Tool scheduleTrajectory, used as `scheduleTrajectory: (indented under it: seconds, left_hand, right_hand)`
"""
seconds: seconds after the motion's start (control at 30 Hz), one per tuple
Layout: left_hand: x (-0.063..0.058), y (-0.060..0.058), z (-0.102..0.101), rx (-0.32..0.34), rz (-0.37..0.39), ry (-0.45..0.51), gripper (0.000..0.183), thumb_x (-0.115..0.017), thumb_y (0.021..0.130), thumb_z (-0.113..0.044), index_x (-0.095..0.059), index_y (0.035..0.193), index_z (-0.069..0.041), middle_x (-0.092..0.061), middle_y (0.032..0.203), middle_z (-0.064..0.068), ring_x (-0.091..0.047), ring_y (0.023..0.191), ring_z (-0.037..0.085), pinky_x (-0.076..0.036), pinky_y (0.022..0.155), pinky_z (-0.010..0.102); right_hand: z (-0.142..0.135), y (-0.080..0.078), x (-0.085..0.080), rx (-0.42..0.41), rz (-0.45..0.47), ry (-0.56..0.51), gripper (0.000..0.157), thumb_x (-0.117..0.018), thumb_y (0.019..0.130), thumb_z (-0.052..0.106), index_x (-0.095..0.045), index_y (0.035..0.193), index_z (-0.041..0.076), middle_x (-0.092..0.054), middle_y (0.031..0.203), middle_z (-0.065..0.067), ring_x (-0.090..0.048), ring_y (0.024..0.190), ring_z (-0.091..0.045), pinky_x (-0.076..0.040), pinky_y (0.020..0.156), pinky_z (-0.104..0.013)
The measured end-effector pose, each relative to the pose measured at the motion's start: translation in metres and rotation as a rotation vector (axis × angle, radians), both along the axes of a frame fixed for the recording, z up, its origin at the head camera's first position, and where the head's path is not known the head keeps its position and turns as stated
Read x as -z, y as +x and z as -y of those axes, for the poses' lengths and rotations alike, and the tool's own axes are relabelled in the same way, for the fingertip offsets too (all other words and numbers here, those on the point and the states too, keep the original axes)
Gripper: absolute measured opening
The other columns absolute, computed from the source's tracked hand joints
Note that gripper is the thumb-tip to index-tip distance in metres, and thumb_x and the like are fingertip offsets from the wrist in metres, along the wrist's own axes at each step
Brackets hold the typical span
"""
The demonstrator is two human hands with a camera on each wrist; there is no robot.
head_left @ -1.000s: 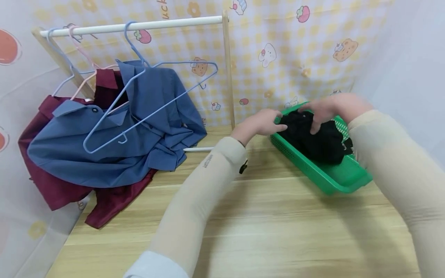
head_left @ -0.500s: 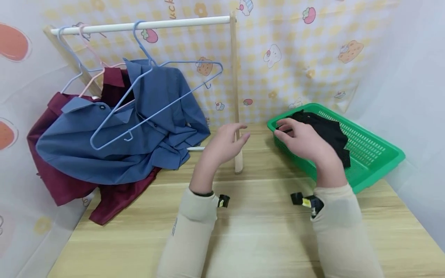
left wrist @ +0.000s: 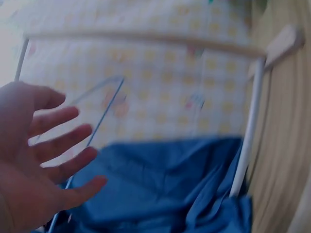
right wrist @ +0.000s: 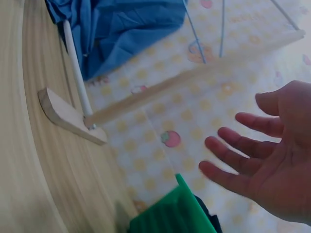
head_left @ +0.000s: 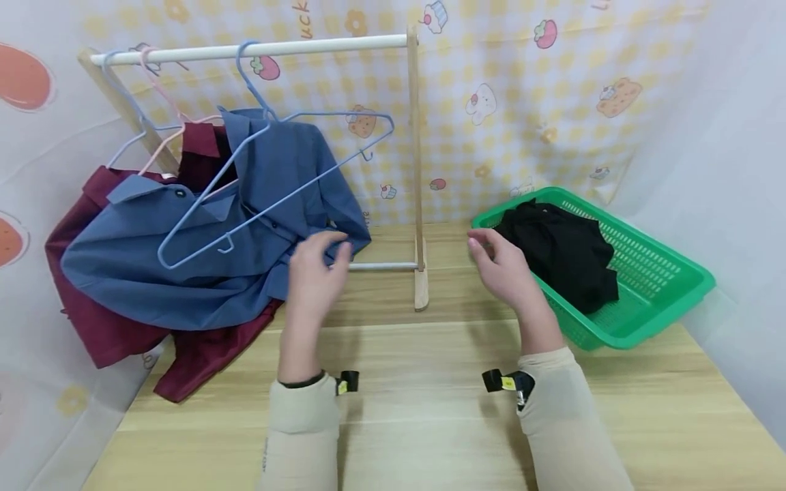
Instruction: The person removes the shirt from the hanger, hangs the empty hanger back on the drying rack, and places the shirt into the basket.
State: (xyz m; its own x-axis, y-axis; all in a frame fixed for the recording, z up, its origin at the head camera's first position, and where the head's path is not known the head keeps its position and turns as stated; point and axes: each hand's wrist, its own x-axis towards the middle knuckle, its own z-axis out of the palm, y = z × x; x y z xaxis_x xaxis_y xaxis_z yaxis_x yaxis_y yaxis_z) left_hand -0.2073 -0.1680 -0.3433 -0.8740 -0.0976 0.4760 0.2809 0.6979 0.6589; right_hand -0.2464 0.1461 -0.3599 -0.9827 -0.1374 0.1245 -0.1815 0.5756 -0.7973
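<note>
My left hand is in the air in front of the blue shirt, fingers relaxed and apart; the left wrist view shows its palm with nothing held. Level with it, my right hand hovers by the left rim of the green basket, its fingers loosely bent around nothing. A crumpled black garment lies in that basket. The front blue hanger hangs bare from the rack's white rail, overlapping the blue shirt. Behind it, a pink hanger and another blue hanger share the rail.
A maroon garment hangs behind the blue shirt, one sleeve down on the wooden table. The rack's right post ends in a wooden foot between my hands. A patterned curtain closes off the back.
Both hands have left the black garment, which stays in the basket. My left hand has moved left toward the blue shirt; the right has drawn back left of the basket.
</note>
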Motion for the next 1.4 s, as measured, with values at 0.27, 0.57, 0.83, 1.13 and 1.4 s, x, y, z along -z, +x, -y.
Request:
scheduleTrajectory:
  seconds: [0.27, 0.57, 0.83, 1.13, 1.4]
  left_hand:
    - [-0.012, 0.009, 0.049, -0.342, -0.271, 0.08, 0.024, -0.063, 0.105, -0.013, -0.075, 0.119, 0.001, -0.068, 0.134, 0.02, -0.055, 0.132, 0.042, -0.038, 0.115, 0.058]
    - [-0.029, 0.026, 0.079, -0.654, -0.402, 0.013, 0.032, -0.06, 0.108, -0.024, -0.071, 0.133, -0.009, -0.053, 0.153, 0.012, -0.041, 0.146, 0.022, -0.048, 0.119, 0.039]
    - [-0.036, 0.032, 0.099, -0.748, -0.213, 0.014, 0.047, -0.059, 0.107, -0.027, -0.057, 0.152, -0.013, -0.049, 0.161, 0.013, -0.037, 0.152, 0.03, -0.037, 0.127, 0.049]
    - [-0.036, 0.036, 0.098, -0.697, -0.111, 0.111, 0.044, -0.056, 0.11, -0.03, -0.059, 0.151, -0.016, -0.062, 0.149, 0.014, -0.053, 0.138, 0.032, -0.043, 0.119, 0.05]
    - [-0.042, 0.042, 0.085, -0.581, -0.103, 0.118, 0.03, -0.054, 0.111, -0.012, -0.072, 0.136, -0.015, -0.078, 0.124, 0.013, -0.07, 0.108, 0.024, -0.058, 0.106, 0.045]
  right_hand:
    - [0.032, -0.028, 0.0, -0.061, -0.033, -0.098, 0.052, -0.043, 0.115, 0.043, -0.049, 0.156, 0.012, -0.05, 0.161, -0.013, -0.051, 0.148, -0.035, -0.047, 0.117, -0.057]
    - [0.054, -0.055, -0.001, -0.064, -0.057, -0.176, 0.056, -0.044, 0.114, 0.043, -0.045, 0.16, 0.011, -0.048, 0.159, -0.015, -0.05, 0.148, -0.035, -0.046, 0.119, -0.056]
    - [0.071, -0.079, -0.004, -0.106, -0.058, -0.222, 0.057, -0.042, 0.115, 0.039, -0.04, 0.162, 0.007, -0.045, 0.159, -0.018, -0.047, 0.15, -0.038, -0.044, 0.121, -0.054]
    - [0.088, -0.087, -0.004, -0.144, -0.09, -0.314, 0.054, -0.046, 0.115, 0.032, -0.041, 0.159, 0.001, -0.048, 0.155, -0.024, -0.049, 0.147, -0.04, -0.042, 0.124, -0.05]
    - [0.09, -0.089, -0.004, -0.108, -0.095, -0.31, 0.05, -0.045, 0.115, 0.027, -0.04, 0.159, 0.003, -0.05, 0.156, -0.023, -0.048, 0.147, -0.039, -0.041, 0.124, -0.05]
